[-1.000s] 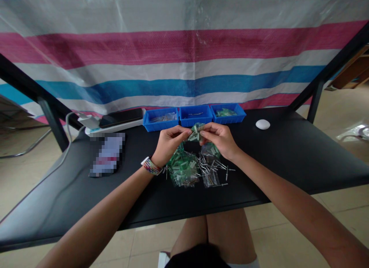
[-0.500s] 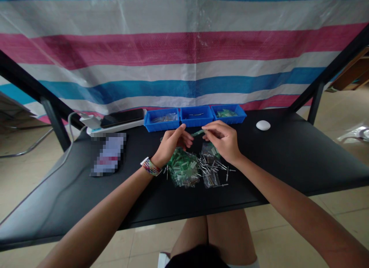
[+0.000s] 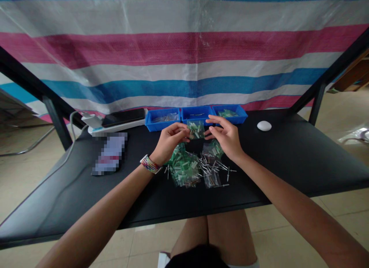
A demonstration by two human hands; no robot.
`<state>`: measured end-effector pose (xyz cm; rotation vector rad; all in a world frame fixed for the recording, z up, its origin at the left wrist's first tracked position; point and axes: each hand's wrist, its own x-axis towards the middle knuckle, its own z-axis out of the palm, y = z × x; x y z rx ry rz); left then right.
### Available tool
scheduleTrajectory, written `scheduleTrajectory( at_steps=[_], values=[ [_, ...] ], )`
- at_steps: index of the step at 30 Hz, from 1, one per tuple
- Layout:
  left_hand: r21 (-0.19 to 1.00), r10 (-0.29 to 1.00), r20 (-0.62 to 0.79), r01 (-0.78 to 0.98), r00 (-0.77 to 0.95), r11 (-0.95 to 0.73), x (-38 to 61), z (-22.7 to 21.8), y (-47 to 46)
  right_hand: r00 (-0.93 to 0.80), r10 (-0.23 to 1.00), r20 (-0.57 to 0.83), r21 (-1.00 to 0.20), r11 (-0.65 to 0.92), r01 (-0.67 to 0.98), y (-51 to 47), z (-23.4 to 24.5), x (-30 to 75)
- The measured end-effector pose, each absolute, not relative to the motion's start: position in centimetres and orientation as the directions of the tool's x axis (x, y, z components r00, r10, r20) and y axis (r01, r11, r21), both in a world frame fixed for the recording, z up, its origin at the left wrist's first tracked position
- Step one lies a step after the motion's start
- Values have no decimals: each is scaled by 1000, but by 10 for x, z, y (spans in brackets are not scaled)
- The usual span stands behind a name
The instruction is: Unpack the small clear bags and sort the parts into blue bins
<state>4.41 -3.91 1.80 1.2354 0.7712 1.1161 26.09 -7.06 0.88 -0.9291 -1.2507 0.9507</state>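
Observation:
My left hand (image 3: 173, 140) pinches the left edge of a small clear plastic bag (image 3: 196, 129) with green pieces inside, held up above the table. My right hand (image 3: 225, 137) is beside the bag's right edge, its fingers apart; whether a fingertip touches the bag is hard to tell. Below my left hand lies a heap of green-filled bags (image 3: 184, 168). Loose silver pop rivets (image 3: 211, 162) are scattered to the right of that heap. Under them is a clear bag of metal pieces (image 3: 211, 179), and another green bag (image 3: 215, 148) lies beneath my right hand.
Three blue bins stand in a row at the back: the left bin (image 3: 163, 126) holds clear bags, the middle bin (image 3: 197, 121) some rivets, the right bin (image 3: 243, 118) green bags. A white mouse (image 3: 264, 126), a power strip (image 3: 123, 126) and a dark phone (image 3: 123, 117) are on the table.
The green-filled bag has turned from edge-on to flat, facing me. My left hand has taken its edge, while my right hand's fingers have opened from their pinch on it.

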Motion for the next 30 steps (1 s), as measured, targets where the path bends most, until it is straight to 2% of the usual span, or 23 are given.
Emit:
scheduleTrajectory(
  at_steps=[3, 6, 12, 15, 17, 20, 23, 26, 30],
  values=[
    [974, 937, 125, -220, 326, -54, 44, 16, -38, -44, 994, 98, -971, 86, -224, -67, 9, 263],
    [974, 926, 163, -205, 339, -97, 43, 13, -37, -131, 990, 49, -976, 20, -216, -69, 12, 260],
    [977, 913, 212, -105, 347, -187, 42, 15, -37, -61, 988, 144, -987, 139, -80, -71, 9, 255],
    [986, 916, 166, -65, 364, -153, 41, 17, -40, -7, 978, 209, -977, 209, -33, -69, 6, 257],
    [994, 919, 112, -59, 377, -97, 41, 18, -41, 41, 950, 310, -951, 309, 30, -70, 5, 258],
    [998, 914, 49, -63, 402, -26, 41, 18, -43, 60, 859, 509, -851, 492, 182, -74, 6, 259],
    [994, 896, -4, -99, 444, 53, 43, 18, -43, -35, 743, 668, -686, 633, 359, -78, 9, 261],
    [982, 892, -63, -134, 447, 136, 44, 19, -43, -121, 672, 731, -569, 697, 436, -79, 10, 261],
    [976, 908, -66, -161, 413, 144, 44, 19, -42, -160, 667, 728, -568, 717, 404, -78, 5, 260]
  ],
)
